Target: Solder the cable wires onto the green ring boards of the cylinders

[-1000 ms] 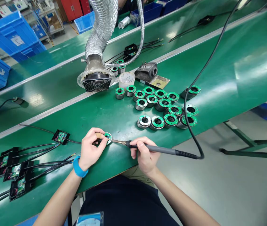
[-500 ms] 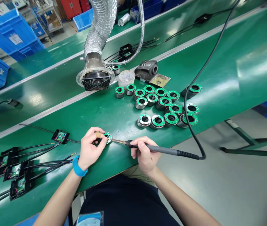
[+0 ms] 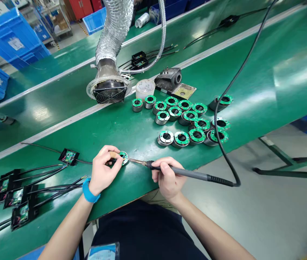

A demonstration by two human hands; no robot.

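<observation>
My right hand (image 3: 168, 177) is closed round the grey handle of a soldering iron (image 3: 191, 174). Its metal tip reaches left to the edge of a small ring-shaped motor stator (image 3: 124, 157) with a green circuit board on top. My left hand (image 3: 106, 169), a blue band at its wrist, pinches a thin wire over that stator; the fingers partly hide both. A black cable (image 3: 84, 162) runs to this hand from an open black box (image 3: 69, 156) holding a green circuit board.
Several similar stators (image 3: 182, 139) stand in rows to the right. A fume extraction hood (image 3: 108, 85) hangs above, near a white round tub (image 3: 145, 88) and a metal iron stand (image 3: 169, 79). More black boxes with cables (image 3: 20, 215) lie at left. The iron's cord (image 3: 240, 68) loops across the right.
The soldering iron's tip has shifted very slightly to the right, with its handle and cord. My left hand stays at the stator. The view has moved a little.
</observation>
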